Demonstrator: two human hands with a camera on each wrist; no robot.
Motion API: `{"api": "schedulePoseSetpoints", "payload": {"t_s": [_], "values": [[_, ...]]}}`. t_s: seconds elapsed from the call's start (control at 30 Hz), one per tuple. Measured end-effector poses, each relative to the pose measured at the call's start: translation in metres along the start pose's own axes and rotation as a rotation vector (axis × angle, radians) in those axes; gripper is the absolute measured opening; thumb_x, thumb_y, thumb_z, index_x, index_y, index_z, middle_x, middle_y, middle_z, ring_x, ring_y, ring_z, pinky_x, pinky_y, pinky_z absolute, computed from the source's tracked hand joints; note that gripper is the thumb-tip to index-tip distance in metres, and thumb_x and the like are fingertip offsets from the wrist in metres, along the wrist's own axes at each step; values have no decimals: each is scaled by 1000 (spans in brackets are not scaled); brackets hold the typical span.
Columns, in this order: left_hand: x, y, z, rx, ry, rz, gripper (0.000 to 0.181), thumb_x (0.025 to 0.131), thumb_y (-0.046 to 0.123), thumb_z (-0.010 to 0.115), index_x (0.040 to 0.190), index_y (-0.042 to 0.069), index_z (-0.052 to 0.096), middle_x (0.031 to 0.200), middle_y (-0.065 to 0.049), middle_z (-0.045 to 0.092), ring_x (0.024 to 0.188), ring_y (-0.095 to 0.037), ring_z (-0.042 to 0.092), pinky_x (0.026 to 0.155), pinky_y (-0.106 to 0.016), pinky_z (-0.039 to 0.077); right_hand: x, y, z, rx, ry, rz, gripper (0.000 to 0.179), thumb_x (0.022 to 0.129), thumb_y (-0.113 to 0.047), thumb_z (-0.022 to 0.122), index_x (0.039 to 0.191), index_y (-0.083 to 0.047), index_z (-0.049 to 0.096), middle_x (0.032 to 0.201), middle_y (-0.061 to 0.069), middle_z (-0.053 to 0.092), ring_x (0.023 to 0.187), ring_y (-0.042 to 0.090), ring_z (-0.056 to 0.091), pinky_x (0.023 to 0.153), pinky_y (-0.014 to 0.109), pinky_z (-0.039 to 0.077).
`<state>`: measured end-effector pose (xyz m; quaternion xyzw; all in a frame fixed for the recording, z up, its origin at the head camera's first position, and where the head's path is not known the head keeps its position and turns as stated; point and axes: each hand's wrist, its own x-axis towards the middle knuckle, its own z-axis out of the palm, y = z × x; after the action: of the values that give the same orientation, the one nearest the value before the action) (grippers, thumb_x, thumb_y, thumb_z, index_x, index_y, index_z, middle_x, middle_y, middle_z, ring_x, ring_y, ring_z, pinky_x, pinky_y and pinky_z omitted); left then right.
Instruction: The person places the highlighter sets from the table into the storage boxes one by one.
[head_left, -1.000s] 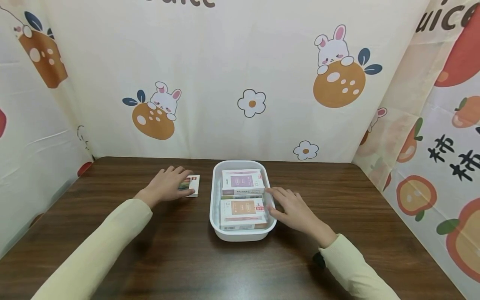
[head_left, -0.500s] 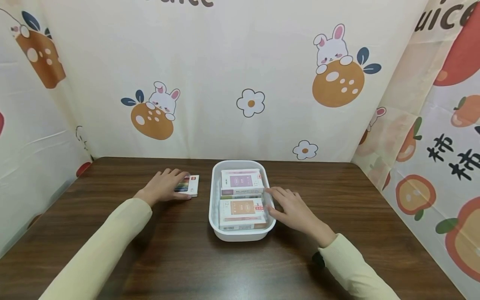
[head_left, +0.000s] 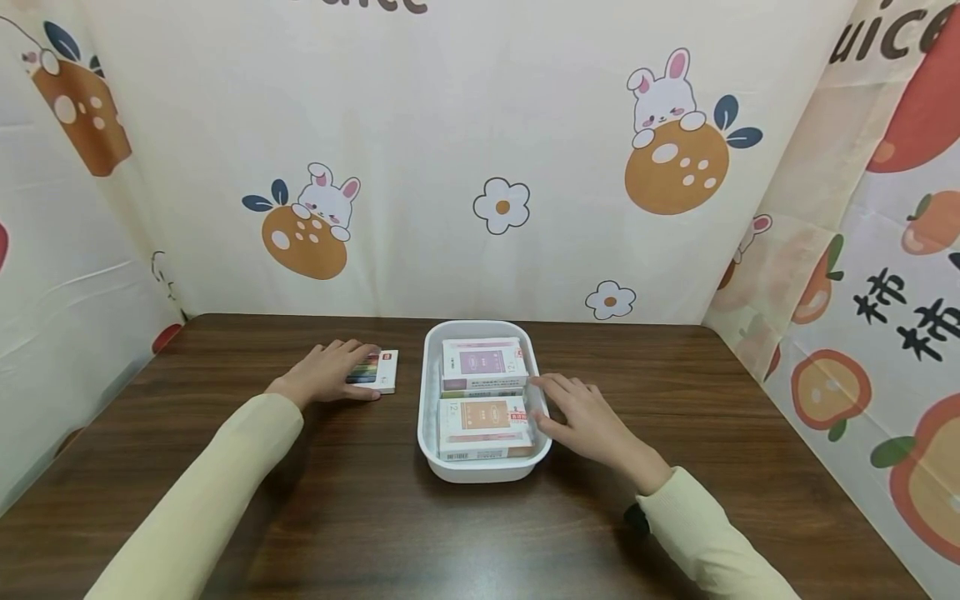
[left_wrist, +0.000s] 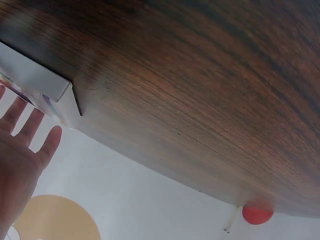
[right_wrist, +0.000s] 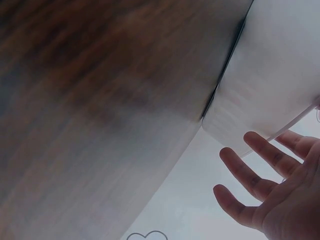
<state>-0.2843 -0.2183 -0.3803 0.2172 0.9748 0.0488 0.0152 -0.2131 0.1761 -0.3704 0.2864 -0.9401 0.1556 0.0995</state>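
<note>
My left hand (head_left: 322,372) lies over the left part of a flat white box with a picture of colored pencils (head_left: 384,372), on the table left of a white plastic bin. In the left wrist view the fingers of the left hand (left_wrist: 20,155) are spread and loosely extended beside the box (left_wrist: 37,75). My right hand (head_left: 588,421) is at the right rim of the bin (head_left: 480,472), fingertips at or just over it; contact is unclear. Beneath the bin's rim (right_wrist: 270,75), the right wrist view shows the right hand (right_wrist: 285,190) with relaxed fingers.
Inside the bin lie a white box with a purple label (head_left: 483,361) at the back and one with an orange label (head_left: 486,417) in front. Another box's edge shows under the purple one. Patterned cloth walls (head_left: 420,167) enclose the brown table (head_left: 420,542).
My left hand's thumb and fingers have drawn back slightly to the left, uncovering more of the pencil box. The right hand, the bin and its boxes have stayed in place.
</note>
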Motion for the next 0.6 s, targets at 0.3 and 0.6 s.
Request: {"api": "schedulePoseSetpoints", "payload": {"t_s": [0.3, 0.6], "values": [[1, 1, 0, 7, 23, 24, 78, 74, 58, 64, 133, 11, 44, 128, -17, 51, 115, -40, 47, 92, -62, 34, 0, 0, 0, -1, 2, -1, 48, 86, -35, 56, 128, -13, 51, 127, 6, 54, 112, 30, 52, 87, 51, 40], [2, 0, 0, 33, 30, 15, 79, 73, 60, 63, 132, 12, 45, 125, -15, 53, 113, -39, 48, 91, -62, 35, 1, 0, 1, 0, -3, -1, 48, 86, -34, 56, 129, -13, 50, 127, 6, 53, 113, 29, 51, 88, 52, 39]]}}
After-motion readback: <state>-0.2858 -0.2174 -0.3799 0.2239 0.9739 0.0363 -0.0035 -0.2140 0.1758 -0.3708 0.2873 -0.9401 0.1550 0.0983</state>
